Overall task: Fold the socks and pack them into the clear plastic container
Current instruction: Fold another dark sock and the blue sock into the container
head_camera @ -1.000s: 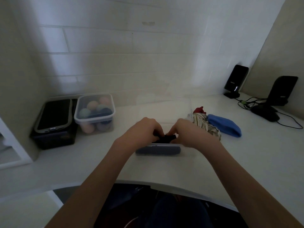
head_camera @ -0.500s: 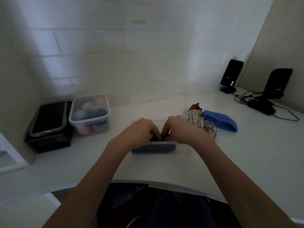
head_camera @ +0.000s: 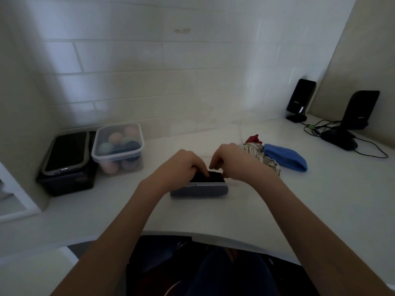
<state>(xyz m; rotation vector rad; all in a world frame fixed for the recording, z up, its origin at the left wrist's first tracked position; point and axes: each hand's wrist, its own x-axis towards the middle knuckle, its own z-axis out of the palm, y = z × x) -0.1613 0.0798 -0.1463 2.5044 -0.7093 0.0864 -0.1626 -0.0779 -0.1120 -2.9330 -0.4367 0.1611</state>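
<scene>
Head view: left hand (head_camera: 181,165) and right hand (head_camera: 230,161) both curled over the clear plastic container (head_camera: 232,185) mid-bench, fingers (head_camera: 201,170) bent and pressing a black sock (head_camera: 208,178) into it above a grey-blue sock (head_camera: 198,192), with striped sock (head_camera: 259,155) and blue sock (head_camera: 285,157) just right of the container.

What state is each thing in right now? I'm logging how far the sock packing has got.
Clear plastic container: open, partly filled.
Black sock: in container, both hands on it.
Grey-blue sock: folded, against the container's near wall.
Left hand: pressing on black sock.
Right hand: pressing on black sock.
Blue sock: unpacked, on counter.
Striped sock: crumpled, unpacked.
Lidded tub: closed, holds coloured balls.
</scene>
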